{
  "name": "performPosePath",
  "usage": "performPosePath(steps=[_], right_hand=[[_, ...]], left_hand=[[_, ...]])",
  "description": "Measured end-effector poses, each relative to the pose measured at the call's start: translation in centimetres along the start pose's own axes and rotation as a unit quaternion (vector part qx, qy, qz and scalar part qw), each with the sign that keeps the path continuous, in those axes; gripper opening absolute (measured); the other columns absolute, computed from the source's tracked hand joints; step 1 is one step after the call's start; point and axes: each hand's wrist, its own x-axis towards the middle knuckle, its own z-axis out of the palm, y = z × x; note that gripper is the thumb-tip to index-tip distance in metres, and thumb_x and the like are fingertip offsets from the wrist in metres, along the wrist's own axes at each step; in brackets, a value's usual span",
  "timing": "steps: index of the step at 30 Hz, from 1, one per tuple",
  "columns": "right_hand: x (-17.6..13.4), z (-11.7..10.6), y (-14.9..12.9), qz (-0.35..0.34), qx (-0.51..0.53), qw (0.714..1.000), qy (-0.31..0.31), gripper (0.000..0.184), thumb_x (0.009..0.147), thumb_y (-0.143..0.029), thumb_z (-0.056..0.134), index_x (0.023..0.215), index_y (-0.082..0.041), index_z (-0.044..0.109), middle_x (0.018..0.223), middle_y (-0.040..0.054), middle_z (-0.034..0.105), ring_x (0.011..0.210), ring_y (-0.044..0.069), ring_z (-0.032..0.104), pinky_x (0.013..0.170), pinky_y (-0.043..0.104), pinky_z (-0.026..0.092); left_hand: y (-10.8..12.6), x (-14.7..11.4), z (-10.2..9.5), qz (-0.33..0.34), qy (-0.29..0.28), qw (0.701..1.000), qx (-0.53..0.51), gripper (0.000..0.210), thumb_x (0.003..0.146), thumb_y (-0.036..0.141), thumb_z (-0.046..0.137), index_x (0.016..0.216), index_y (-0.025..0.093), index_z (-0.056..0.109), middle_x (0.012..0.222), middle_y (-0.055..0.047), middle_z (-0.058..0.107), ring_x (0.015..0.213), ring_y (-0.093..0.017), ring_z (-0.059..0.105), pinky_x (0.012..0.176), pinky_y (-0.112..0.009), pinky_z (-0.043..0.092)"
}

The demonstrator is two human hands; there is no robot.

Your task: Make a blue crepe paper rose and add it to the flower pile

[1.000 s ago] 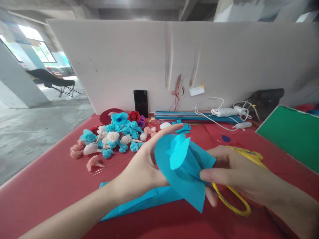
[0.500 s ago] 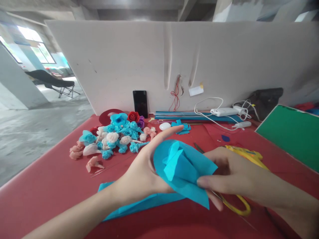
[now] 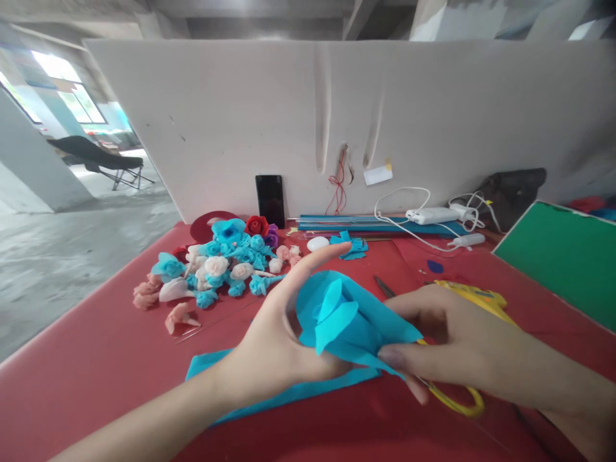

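A bright blue paper flower (image 3: 337,317), with pointed petals folded at its centre, is held up between my hands above the table. My right hand (image 3: 447,340) pinches the gathered paper at the flower's right side between thumb and fingers. From the left, my left hand (image 3: 283,327) cups the flower, its thumb stretched upward and its other fingers partly hidden under the paper. Beneath my left hand lies a folded sheet of blue paper (image 3: 289,394). Yellow-handled scissors (image 3: 457,401) lie under my right hand, their dark tips showing beyond it.
Blue, white and pink paper flowers (image 3: 216,266) lie heaped at the left on the red table (image 3: 120,359). A yellow glue gun (image 3: 474,298) is at the right, near a green board (image 3: 563,263). A phone (image 3: 271,200) leans on the white panel; cables and a power strip (image 3: 430,215) lie behind.
The paper's lower right part has been drawn in and folded, so its wide lower corner no longer hangs down. The central petals stand out more. Both hands stay nearly in place.
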Motion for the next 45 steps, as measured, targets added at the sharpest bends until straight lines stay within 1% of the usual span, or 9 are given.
performPosePath(steps=[7, 12, 16, 19, 23, 32, 37, 42, 45], right_hand=[[-0.2, -0.2, 0.5, -0.024, -0.089, 0.996, 0.015, 0.011, 0.085, -0.025, 0.060, 0.077, -0.018, 0.065, 0.055, -0.0032, 0.062, 0.052, 0.009, 0.055, 0.052, 0.019, 0.040], [-0.3, -0.2, 0.5, -0.031, -0.086, 0.995, 0.029, 0.015, 0.088, -0.029, 0.057, 0.077, -0.021, 0.065, 0.054, -0.0056, 0.060, 0.047, 0.006, 0.050, 0.052, 0.016, 0.043], [-0.3, 0.1, 0.8, -0.055, -0.158, 0.982, 0.086, 0.007, 0.084, -0.033, 0.061, 0.089, -0.031, 0.066, 0.077, -0.0064, 0.066, 0.073, 0.010, 0.060, 0.062, 0.013, 0.048], [-0.3, 0.5, 1.3, -0.072, -0.184, 0.974, 0.108, 0.023, 0.074, -0.038, 0.072, 0.096, -0.036, 0.065, 0.088, -0.0067, 0.066, 0.070, 0.012, 0.059, 0.051, 0.014, 0.049], [-0.2, 0.9, 1.6, -0.104, -0.205, 0.960, 0.162, 0.019, 0.077, -0.030, 0.069, 0.095, -0.036, 0.065, 0.084, -0.0074, 0.065, 0.067, 0.010, 0.058, 0.051, 0.013, 0.047], [-0.5, 1.3, 0.0, -0.094, -0.217, 0.957, 0.168, 0.011, 0.084, -0.025, 0.060, 0.074, -0.026, 0.065, 0.077, -0.0064, 0.066, 0.065, 0.010, 0.057, 0.053, 0.016, 0.045], [-0.4, 1.1, 1.2, -0.158, -0.282, 0.926, 0.195, 0.021, 0.083, -0.024, 0.058, 0.063, -0.021, 0.056, 0.065, -0.0049, 0.062, 0.060, 0.011, 0.057, 0.045, 0.016, 0.041], [-0.7, 1.0, 1.3, -0.176, -0.335, 0.900, 0.217, 0.017, 0.080, -0.017, 0.052, 0.064, -0.020, 0.052, 0.072, -0.0051, 0.065, 0.057, 0.008, 0.054, 0.043, 0.016, 0.036], [-1.0, 1.2, 1.2, -0.181, -0.367, 0.883, 0.232, 0.017, 0.078, -0.012, 0.044, 0.067, -0.020, 0.053, 0.065, -0.0055, 0.060, 0.052, 0.007, 0.048, 0.046, 0.019, 0.033]], left_hand=[[0.0, -0.1, 0.4, -0.012, 0.004, 1.000, -0.024, 0.062, 0.057, 0.005, 0.076, 0.111, 0.033, 0.062, 0.066, 0.004, 0.067, 0.055, -0.012, 0.059, 0.054, -0.018, 0.050], [-0.2, 0.0, 0.2, 0.007, 0.009, 1.000, 0.012, 0.060, 0.060, 0.008, 0.077, 0.111, 0.035, 0.060, 0.070, 0.004, 0.068, 0.061, -0.014, 0.063, 0.059, -0.020, 0.051], [-0.1, 0.1, -0.2, 0.022, 0.048, 0.993, 0.108, 0.059, 0.060, 0.019, 0.080, 0.113, 0.034, 0.059, 0.069, 0.004, 0.066, 0.060, -0.014, 0.059, 0.058, -0.021, 0.048], [-0.1, 0.1, -0.2, 0.022, 0.046, 0.992, 0.112, 0.057, 0.063, 0.023, 0.079, 0.115, 0.034, 0.056, 0.069, 0.004, 0.067, 0.063, -0.015, 0.061, 0.062, -0.022, 0.048], [-0.1, -0.1, 0.1, 0.013, 0.040, 0.995, 0.085, 0.056, 0.063, 0.018, 0.078, 0.112, 0.033, 0.056, 0.071, 0.004, 0.067, 0.064, -0.015, 0.063, 0.064, -0.023, 0.050], [-0.9, 0.0, -1.0, 0.092, -0.014, 0.984, 0.153, 0.062, 0.068, 0.014, 0.073, 0.119, 0.037, 0.049, 0.072, 0.008, 0.064, 0.062, -0.009, 0.061, 0.059, -0.016, 0.053], [-0.7, 0.2, -1.4, 0.147, 0.002, 0.951, 0.272, 0.067, 0.066, 0.026, 0.077, 0.125, 0.034, 0.045, 0.115, -0.002, 0.061, 0.076, -0.014, 0.065, 0.062, -0.022, 0.056], [-0.3, 0.3, -1.4, 0.181, -0.065, 0.945, 0.265, 0.072, 0.068, 0.011, 0.073, 0.128, 0.034, 0.040, 0.094, 0.003, 0.067, 0.079, -0.012, 0.066, 0.067, -0.017, 0.055], [-0.2, 0.5, -1.4, 0.200, -0.081, 0.933, 0.288, 0.073, 0.070, 0.010, 0.070, 0.130, 0.034, 0.038, 0.098, 0.003, 0.066, 0.081, -0.011, 0.064, 0.067, -0.017, 0.054]])
